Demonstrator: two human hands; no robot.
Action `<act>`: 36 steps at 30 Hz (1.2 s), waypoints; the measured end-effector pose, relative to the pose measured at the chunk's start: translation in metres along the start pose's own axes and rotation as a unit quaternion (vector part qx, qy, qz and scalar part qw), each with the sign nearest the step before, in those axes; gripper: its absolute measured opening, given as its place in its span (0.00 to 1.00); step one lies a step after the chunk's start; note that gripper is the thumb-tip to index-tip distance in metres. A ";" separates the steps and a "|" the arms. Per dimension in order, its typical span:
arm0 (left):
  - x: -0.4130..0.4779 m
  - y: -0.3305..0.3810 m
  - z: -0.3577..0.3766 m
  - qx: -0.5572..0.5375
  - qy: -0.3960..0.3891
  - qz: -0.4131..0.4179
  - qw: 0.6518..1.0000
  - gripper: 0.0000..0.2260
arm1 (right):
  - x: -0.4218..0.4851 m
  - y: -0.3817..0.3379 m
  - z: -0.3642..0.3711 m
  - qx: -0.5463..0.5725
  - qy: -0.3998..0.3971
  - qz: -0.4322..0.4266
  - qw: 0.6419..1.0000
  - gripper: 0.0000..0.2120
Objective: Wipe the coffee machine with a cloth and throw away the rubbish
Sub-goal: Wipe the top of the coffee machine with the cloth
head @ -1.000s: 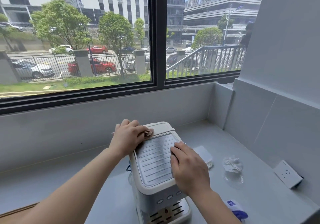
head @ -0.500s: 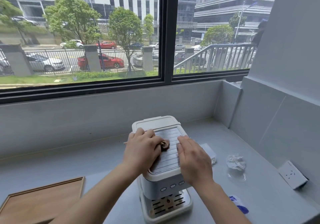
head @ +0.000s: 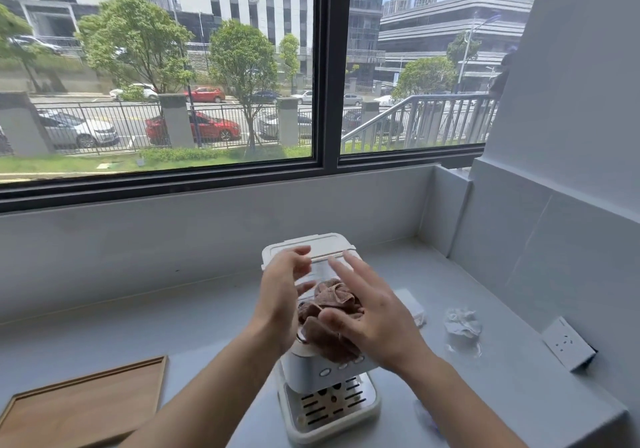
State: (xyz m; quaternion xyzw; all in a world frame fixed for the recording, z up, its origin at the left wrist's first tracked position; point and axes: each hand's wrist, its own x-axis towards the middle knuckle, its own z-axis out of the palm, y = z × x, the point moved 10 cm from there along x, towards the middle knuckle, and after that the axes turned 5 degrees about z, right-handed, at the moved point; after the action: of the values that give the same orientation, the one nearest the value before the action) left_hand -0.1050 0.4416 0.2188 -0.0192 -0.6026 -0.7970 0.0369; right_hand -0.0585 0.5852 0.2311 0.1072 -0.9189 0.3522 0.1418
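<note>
A white coffee machine point(head: 323, 369) stands in the middle of the grey counter point(head: 207, 323), its slotted drip tray point(head: 329, 409) facing me. A bunched brown cloth point(head: 334, 303) sits over the machine's top between my two hands. My right hand point(head: 375, 319) has its thumb laid across the cloth, holding it, while its fingers stretch straight out. To the left of the cloth, my left hand point(head: 282, 291) hovers with spread, motion-blurred fingers and grips nothing. A crumpled white tissue point(head: 462, 323) lies on the counter to the right.
A wooden tray point(head: 79, 409) lies at the lower left. A white packet point(head: 414, 307) sits just behind my right hand. A wall socket point(head: 568, 343) is on the right wall, and a blurred bluish item point(head: 426, 413) lies near the front edge. A window runs along the back.
The cloth was bunched under my left hand on the machine's top. Now both hands are raised, the left has let go, and the loose cloth is under my right thumb.
</note>
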 end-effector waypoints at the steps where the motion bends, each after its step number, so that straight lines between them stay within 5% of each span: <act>1: 0.003 0.008 -0.017 0.065 0.019 0.059 0.996 0.11 | -0.001 -0.004 0.007 -0.072 -0.001 -0.021 0.997 0.37; 5: 0.006 0.002 -0.031 0.369 -0.038 0.206 0.906 0.14 | 0.014 -0.007 0.035 -0.182 -0.046 -0.073 0.980 0.25; 11: -0.024 -0.036 -0.014 0.443 -0.102 0.218 0.863 0.25 | 0.086 0.056 0.020 -0.235 -0.003 0.078 0.969 0.16; 14: -0.038 -0.036 -0.006 0.485 -0.092 0.269 0.827 0.21 | 0.100 0.035 0.046 -0.270 0.000 0.014 0.963 0.13; 18: -0.038 -0.025 -0.005 0.479 -0.068 0.305 0.820 0.07 | 0.134 0.016 0.055 -0.199 -0.052 -0.004 0.979 0.15; 30: -0.043 -0.020 -0.008 0.435 -0.045 0.320 0.840 0.06 | 0.146 -0.030 0.104 -0.231 -0.240 -0.185 0.924 0.12; 36: -0.045 -0.020 -0.008 0.439 -0.051 0.323 0.837 0.07 | 0.159 -0.041 0.105 -0.225 -0.140 -0.154 0.952 0.15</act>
State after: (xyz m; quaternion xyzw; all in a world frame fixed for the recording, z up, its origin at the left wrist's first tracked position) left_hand -0.0619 0.4406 0.1944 -0.2349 -0.8499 -0.3895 0.2661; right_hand -0.2148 0.4691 0.2349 0.2604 -0.9574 0.0915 0.0848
